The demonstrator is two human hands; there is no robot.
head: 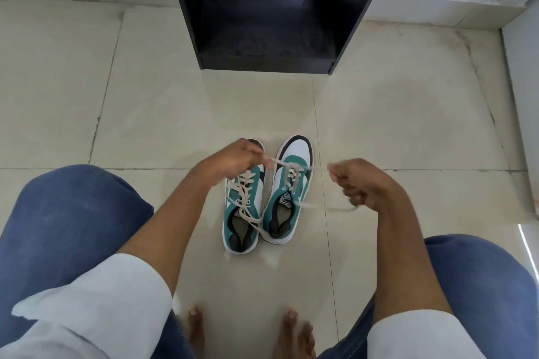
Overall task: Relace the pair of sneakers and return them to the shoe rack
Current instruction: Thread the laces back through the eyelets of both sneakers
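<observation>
Two teal, white and black sneakers stand side by side on the tiled floor, toes pointing away from me. The left sneaker has cream laces crossed up its front, with loose ends trailing over its heel. The right sneaker is laced only partway. Its cream lace is stretched out sideways between both hands. My left hand pinches one end above the left sneaker's toe. My right hand grips the other end to the right of the pair, and a blurred loose tail hangs below that fist.
A black shoe rack with open shelves stands on the floor straight ahead, beyond the sneakers. My knees in blue jeans flank the pair, and my bare feet rest near the bottom edge. A pale wall runs behind the rack.
</observation>
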